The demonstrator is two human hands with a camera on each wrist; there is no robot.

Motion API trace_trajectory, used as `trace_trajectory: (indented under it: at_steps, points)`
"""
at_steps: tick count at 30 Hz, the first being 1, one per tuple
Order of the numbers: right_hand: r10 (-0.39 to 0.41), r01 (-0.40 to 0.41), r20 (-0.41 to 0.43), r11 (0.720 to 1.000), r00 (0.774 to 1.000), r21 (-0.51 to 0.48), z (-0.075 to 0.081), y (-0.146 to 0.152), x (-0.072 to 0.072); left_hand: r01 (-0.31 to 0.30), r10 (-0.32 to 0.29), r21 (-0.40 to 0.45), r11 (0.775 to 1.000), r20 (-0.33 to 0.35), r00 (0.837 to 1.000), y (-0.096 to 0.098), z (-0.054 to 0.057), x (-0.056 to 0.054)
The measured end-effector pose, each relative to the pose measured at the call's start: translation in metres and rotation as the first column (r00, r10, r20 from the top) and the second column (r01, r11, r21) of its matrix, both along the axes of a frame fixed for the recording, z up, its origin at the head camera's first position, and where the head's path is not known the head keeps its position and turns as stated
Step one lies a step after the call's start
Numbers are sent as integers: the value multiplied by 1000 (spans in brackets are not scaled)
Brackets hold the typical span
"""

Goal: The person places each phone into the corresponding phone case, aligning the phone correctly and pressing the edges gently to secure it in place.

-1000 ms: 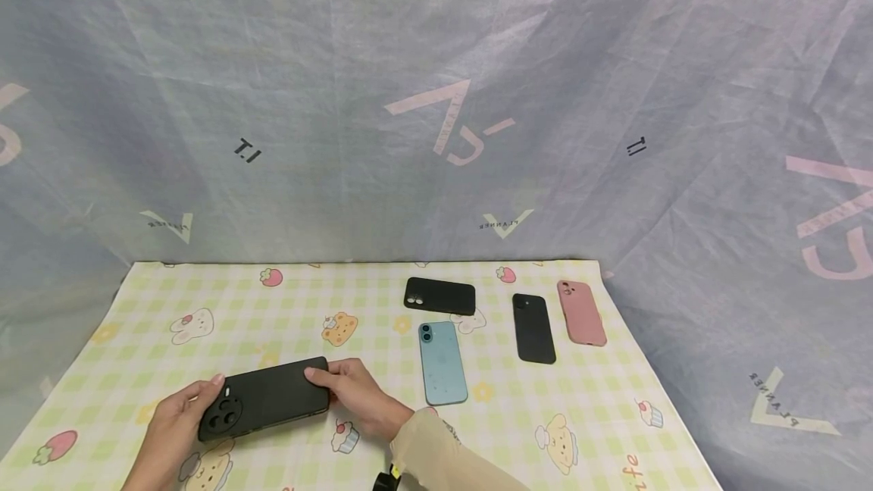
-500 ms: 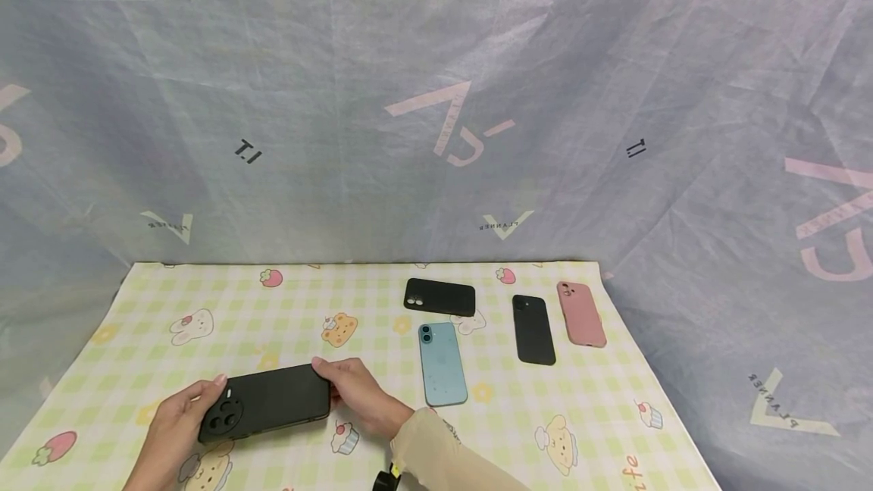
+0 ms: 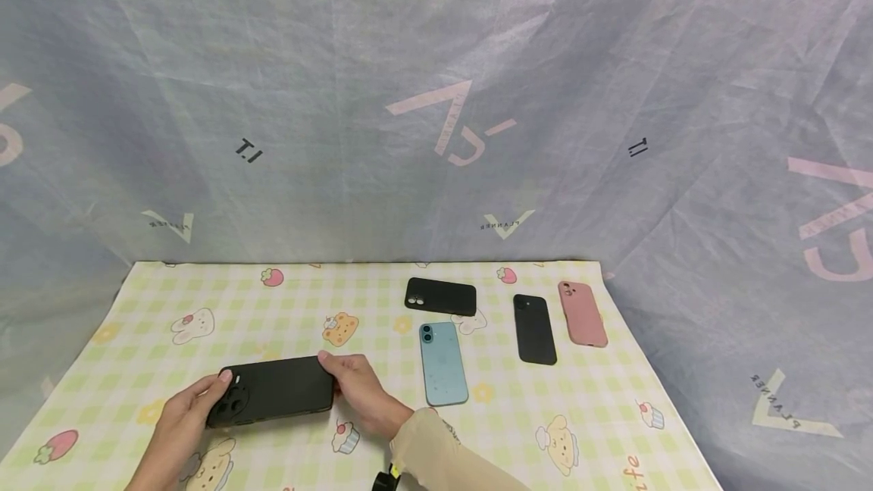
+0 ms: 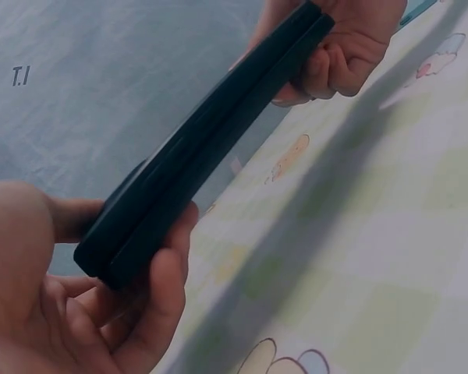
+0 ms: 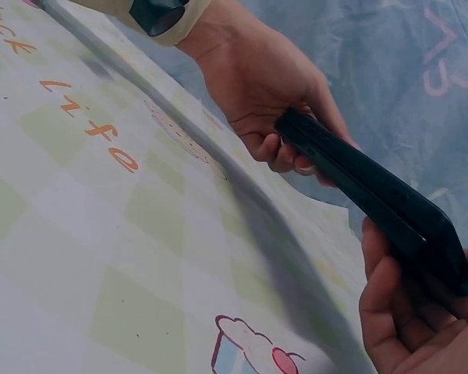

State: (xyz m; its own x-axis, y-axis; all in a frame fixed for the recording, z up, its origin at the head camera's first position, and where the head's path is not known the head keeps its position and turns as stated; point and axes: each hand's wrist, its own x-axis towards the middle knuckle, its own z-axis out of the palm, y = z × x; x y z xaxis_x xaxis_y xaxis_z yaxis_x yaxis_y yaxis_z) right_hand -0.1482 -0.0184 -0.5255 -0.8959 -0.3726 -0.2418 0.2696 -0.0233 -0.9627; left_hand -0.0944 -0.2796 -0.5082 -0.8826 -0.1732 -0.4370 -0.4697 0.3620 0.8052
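Observation:
Both hands hold a black phone case (image 3: 285, 389) with a round camera area, over the table at front left. My left hand (image 3: 186, 419) grips the camera end, thumb on top and fingers curled below. At the other end my right hand (image 3: 364, 396) pinches the corner, its thumb on the upper edge. From the side, in the left wrist view, two dark layers (image 4: 195, 164) lie face to face with a thin seam; the lower one looks like a phone, though I cannot tell how far it is seated. The right wrist view shows the same dark stack (image 5: 366, 183).
A light blue phone (image 3: 443, 364) lies right of my right hand. Behind it is a black case (image 3: 443, 297) with camera holes. Further right are a black phone (image 3: 535, 329) and a pink case (image 3: 583, 314). A checked cloth (image 3: 273, 324) covers the table; grey curtains hang behind.
The held case has shifted slightly right, its camera end lifted and its back tilted further away. My right thumb has slid from the back face to the upper corner.

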Motion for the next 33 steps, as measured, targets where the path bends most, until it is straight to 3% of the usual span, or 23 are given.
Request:
trace_trajectory:
  at_steps: [5,11,18,33]
  points:
    - [-34,34,-9,999,999,-31,1,0,0,4,-3,97,995,-9,1000,1,0,1]
    - [-33,33,-11,997,999,-72,-2,-1,-1,38,-39,155,987,2,999,-5,-2,4]
    - [-60,59,-13,995,998,-82,-3,-2,-1,-8,4,267,964,18,1000,-4,-4,6]
    - [-63,62,-5,996,998,-63,1,0,0,14,0,252,968,-58,998,0,-4,9]
